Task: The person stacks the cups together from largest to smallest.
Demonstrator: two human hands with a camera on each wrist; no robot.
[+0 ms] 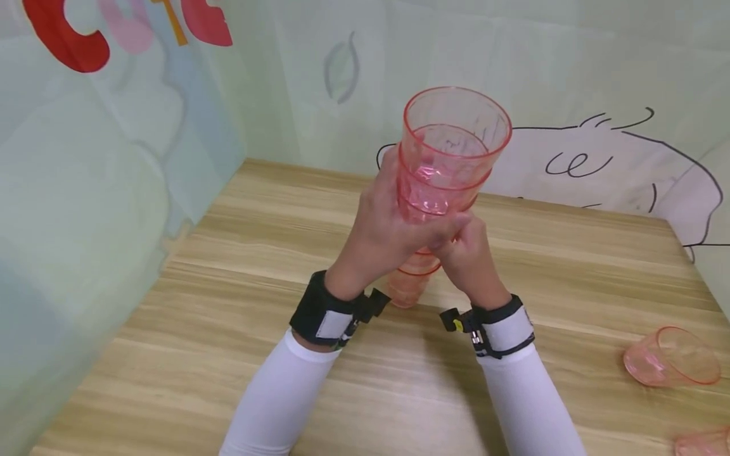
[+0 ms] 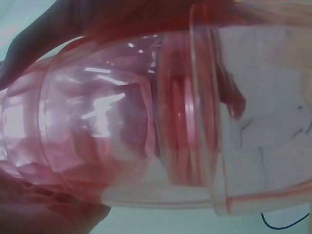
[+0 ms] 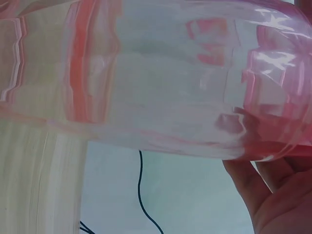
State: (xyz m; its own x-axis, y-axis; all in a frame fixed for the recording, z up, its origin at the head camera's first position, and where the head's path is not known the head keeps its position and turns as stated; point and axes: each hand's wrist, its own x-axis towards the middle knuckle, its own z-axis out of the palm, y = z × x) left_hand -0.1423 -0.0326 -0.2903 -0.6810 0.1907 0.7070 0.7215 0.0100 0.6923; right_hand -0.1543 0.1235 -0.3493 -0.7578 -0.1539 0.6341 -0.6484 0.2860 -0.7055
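Both hands hold a tilted stack of clear pink tumblers point(image 1: 447, 174), its open mouth pointing up and slightly right in the head view. My left hand point(image 1: 376, 221) wraps around the stack's left side, with the thumb across the front. Opposite it, my right hand point(image 1: 470, 253) grips the stack lower down, its thumb close to the left one. Below the hands, the narrow lower end of the stack shows between the wrists. Nested rims and faceted walls of the tumblers point(image 2: 102, 122) fill the left wrist view. In the right wrist view, a tumbler wall point(image 3: 161, 87) spans the top.
On the right of the wooden table point(image 1: 228, 266), another pink tumbler point(image 1: 670, 358) lies on its side. Part of one more pink tumbler point(image 1: 704, 443) enters at the bottom right corner. A printed cloth backdrop point(image 1: 308, 95) stands behind and to the left.
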